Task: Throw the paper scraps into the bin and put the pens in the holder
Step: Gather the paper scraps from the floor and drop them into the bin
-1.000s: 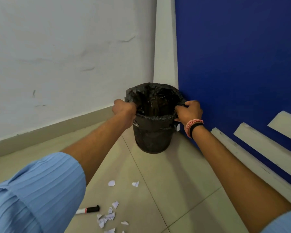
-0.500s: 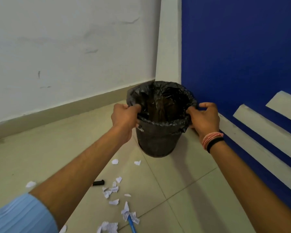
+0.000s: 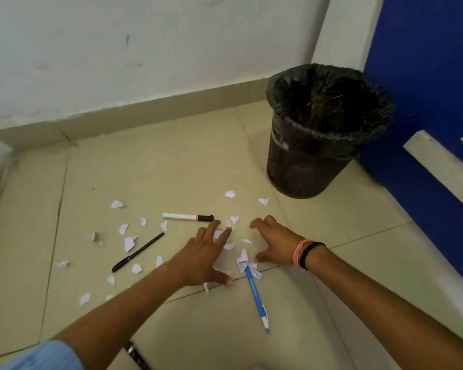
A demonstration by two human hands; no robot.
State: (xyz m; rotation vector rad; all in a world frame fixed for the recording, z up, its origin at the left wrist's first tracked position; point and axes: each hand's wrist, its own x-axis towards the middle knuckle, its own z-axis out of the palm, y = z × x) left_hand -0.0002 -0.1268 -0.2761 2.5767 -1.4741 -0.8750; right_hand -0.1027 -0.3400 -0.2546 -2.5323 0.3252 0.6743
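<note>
A black bin lined with a black bag stands on the floor in the corner at the upper right. White paper scraps lie scattered over the tiles to its lower left. Among them lie a white marker with a black cap, a black pen and a blue pen. My left hand is spread flat on the floor over some scraps. My right hand hovers open just to its right, fingers curled down. A small pile of scraps lies between the hands. No pen holder is in view.
A white wall with a beige skirting board runs behind. A blue wall with white slanted strips closes the right side. Another dark object lies partly under my left forearm near the bottom edge.
Both hands have let go of the bin's rim and come down to the floor among the scraps. The view has tilted down and left, showing the pens and more scraps.
</note>
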